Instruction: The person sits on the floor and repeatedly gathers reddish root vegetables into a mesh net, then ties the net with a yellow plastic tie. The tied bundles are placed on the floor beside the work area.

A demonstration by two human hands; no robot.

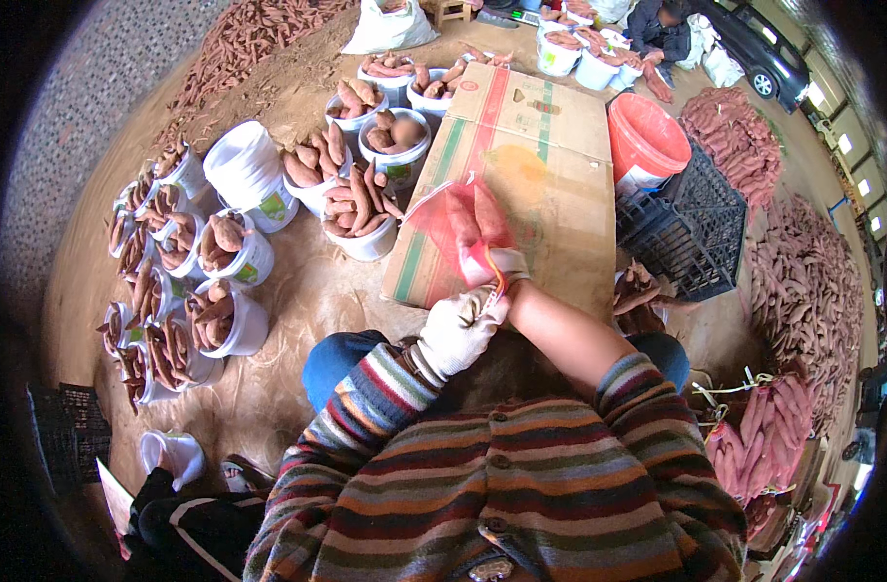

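Observation:
My left hand (pixel 456 327), in a white glove, is closed on the yellow-and-red cord at the neck of a red mesh bag (pixel 431 215). My right hand (pixel 504 269), apparently gloved too and partly hidden by the mesh, grips that bag just above it, with my forearm bare. Long pinkish sweet potatoes (pixel 484 213) show inside the bag. The bag rests over a large flattened cardboard sheet (pixel 555 204) with green and red stripes. White buckets heaped with sweet potatoes (pixel 356 209) stand just left of the cardboard.
Several more filled buckets (pixel 225 325) and stacked empty pails (pixel 240 160) are left. A red bucket (pixel 647 136), black crate (pixel 696 242), loose piles (pixel 803 281) and filled mesh bags (pixel 759 436) are right. A person (pixel 647 29) crouches near a car (pixel 764 82); another's dark-clad leg (pixel 177 529) is lower left.

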